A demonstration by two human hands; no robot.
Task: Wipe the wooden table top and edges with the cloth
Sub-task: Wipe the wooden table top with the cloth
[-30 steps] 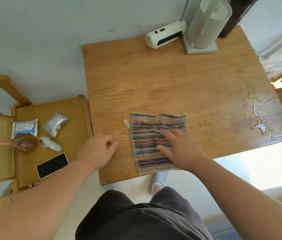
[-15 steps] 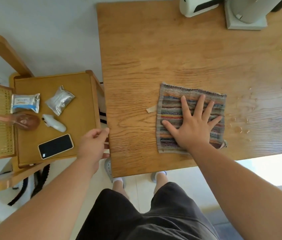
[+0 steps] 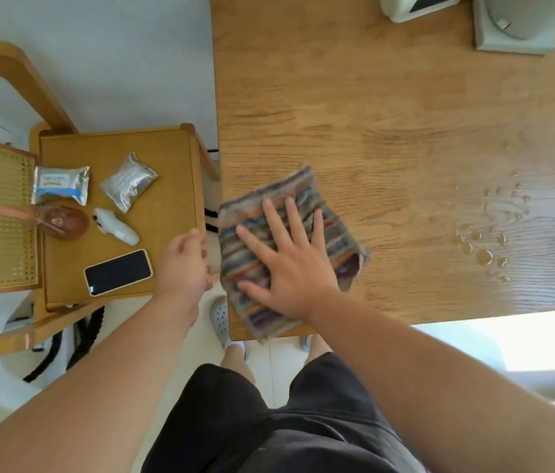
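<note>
A striped, multicoloured cloth (image 3: 332,230) lies crumpled on the near left corner of the wooden table (image 3: 388,124), one corner hanging over the front edge. My right hand (image 3: 288,259) presses flat on it, fingers spread. My left hand (image 3: 185,264) hovers in the gap beside the table's left edge, fingers loosely curled and holding nothing. Water droplets (image 3: 487,233) glisten on the table's right part.
A low wooden side table (image 3: 173,158) on the left carries a phone (image 3: 118,273), two foil packets (image 3: 129,180), a small white device (image 3: 115,227) and a brown spoon-like item (image 3: 63,221). A white appliance (image 3: 412,6) and a stand base (image 3: 515,39) sit at the table's far edge.
My right hand has slid the cloth left and toward me to the table's near left corner, bunching it. My left hand stays off the table beside its left edge.
</note>
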